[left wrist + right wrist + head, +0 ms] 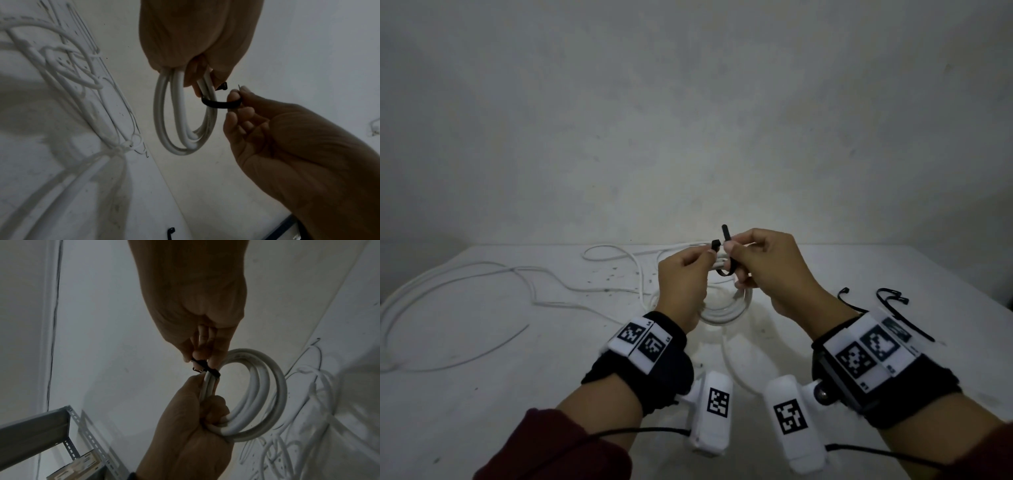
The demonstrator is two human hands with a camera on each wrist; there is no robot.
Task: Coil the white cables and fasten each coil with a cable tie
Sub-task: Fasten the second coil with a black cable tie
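Above the table [482,394], the left hand [681,284] is gripping a white cable coil [185,113] with curled fingers; at its 3 o'clock, the right hand [770,270] is pinching a black cable tie [220,104] looped round the coil; loose white cable [448,284] is lying at 9 o'clock.

From the head view, your left hand [681,284] covers the near side of the white coil [726,308], and your right hand [774,270] hides where the black cable tie [726,255] runs between its fingers. You cannot tell whether the tie's tip has entered its head. The loose white cable [448,308] runs off the left edge of the tabletop [517,394]. The spare ties [890,298] are partly behind your right wristband. In the right wrist view, the metal shelf frame [41,426] is cut off by the bottom edge.
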